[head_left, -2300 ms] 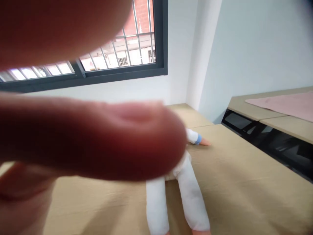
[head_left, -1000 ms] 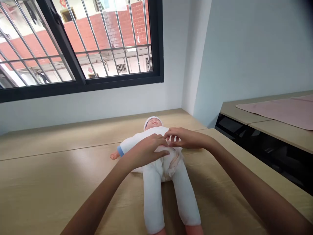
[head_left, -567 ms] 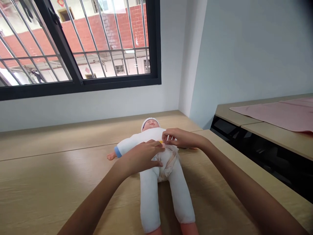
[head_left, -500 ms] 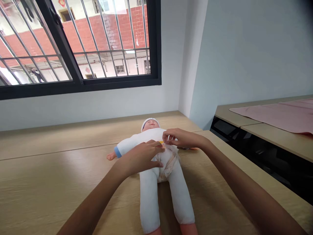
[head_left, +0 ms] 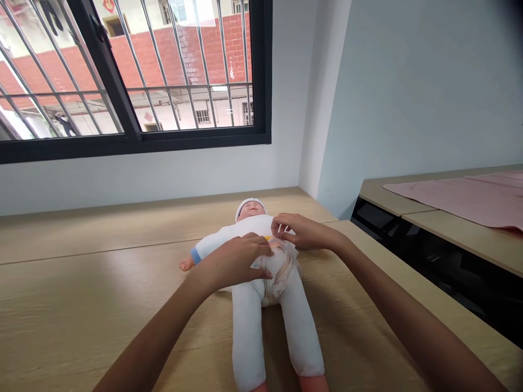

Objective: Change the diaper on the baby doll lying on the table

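A baby doll (head_left: pixel 248 326) in white clothes with blue cuffs and a white cap lies on its back on the wooden table (head_left: pixel 81 316), its head toward the window. Around its hips is a white diaper (head_left: pixel 281 269) with crinkled edges. My left hand (head_left: pixel 241 258) rests over the doll's belly and the diaper's left side, thumb and fingers spread apart. At the diaper's upper right edge, my right hand (head_left: pixel 292 228) has its fingers curled together; what they pinch is too small to make out. A yellow strip shows between the hands at the waist.
A barred window (head_left: pixel 183 71) with a dark frame is in the wall behind the table. To the right, past a dark gap, a second wooden surface (head_left: pixel 379 193) carries a pink cloth (head_left: pixel 469 196).
The view has shifted very slightly. Both hands stay in nearly the same place on the doll and diaper.
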### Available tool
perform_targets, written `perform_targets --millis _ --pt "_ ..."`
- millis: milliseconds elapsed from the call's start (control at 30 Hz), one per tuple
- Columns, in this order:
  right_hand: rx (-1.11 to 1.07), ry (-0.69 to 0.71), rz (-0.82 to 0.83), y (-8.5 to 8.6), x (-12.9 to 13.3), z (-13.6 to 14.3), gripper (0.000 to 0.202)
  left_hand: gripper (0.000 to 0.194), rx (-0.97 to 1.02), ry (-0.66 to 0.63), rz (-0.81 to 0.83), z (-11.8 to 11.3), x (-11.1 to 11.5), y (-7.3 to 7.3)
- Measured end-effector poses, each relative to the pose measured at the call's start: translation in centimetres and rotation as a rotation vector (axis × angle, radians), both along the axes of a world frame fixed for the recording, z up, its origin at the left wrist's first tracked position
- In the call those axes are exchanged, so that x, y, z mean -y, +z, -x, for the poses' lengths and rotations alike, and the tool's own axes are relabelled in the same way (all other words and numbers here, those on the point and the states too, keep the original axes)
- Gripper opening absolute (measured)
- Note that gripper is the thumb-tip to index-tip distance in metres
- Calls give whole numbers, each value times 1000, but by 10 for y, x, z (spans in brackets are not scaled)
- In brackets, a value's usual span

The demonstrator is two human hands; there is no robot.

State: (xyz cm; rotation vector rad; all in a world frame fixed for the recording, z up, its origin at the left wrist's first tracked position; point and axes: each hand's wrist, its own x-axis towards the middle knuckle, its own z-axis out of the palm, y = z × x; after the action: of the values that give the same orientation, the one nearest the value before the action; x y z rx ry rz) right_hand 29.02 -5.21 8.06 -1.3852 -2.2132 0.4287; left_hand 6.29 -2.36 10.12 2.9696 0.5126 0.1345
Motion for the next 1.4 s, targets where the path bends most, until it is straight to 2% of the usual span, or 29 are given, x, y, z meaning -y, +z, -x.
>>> perform_targets --millis 200,367,567,700,900,1033,1200,1400 --pt "-5 -7 -16 5 2 -6 9 34 8 48 72 3 0 2" --pt "26 9 15 3 1 4 7 36 -71 -24 238 4 -11 4" --pt "73 -13 14 -6 -2 11 9 49 -88 -32 321 1 -15 2" --pt "79 -31 0 -11 -4 18 11 47 -77 -12 326 0 -12 2" --pt "4 -41 8 -9 -3 21 4 45 -48 119 249 0 -9 4" --pt "17 -18 87 -4 -1 12 13 38 -61 74 221 -1 -12 4" --pt "55 -37 137 -3 -1 1 20 41 -45 47 231 0 -16 2" --pt "21 -18 115 -2 -2 -4 10 42 -60 42 241 0 -18 -1"
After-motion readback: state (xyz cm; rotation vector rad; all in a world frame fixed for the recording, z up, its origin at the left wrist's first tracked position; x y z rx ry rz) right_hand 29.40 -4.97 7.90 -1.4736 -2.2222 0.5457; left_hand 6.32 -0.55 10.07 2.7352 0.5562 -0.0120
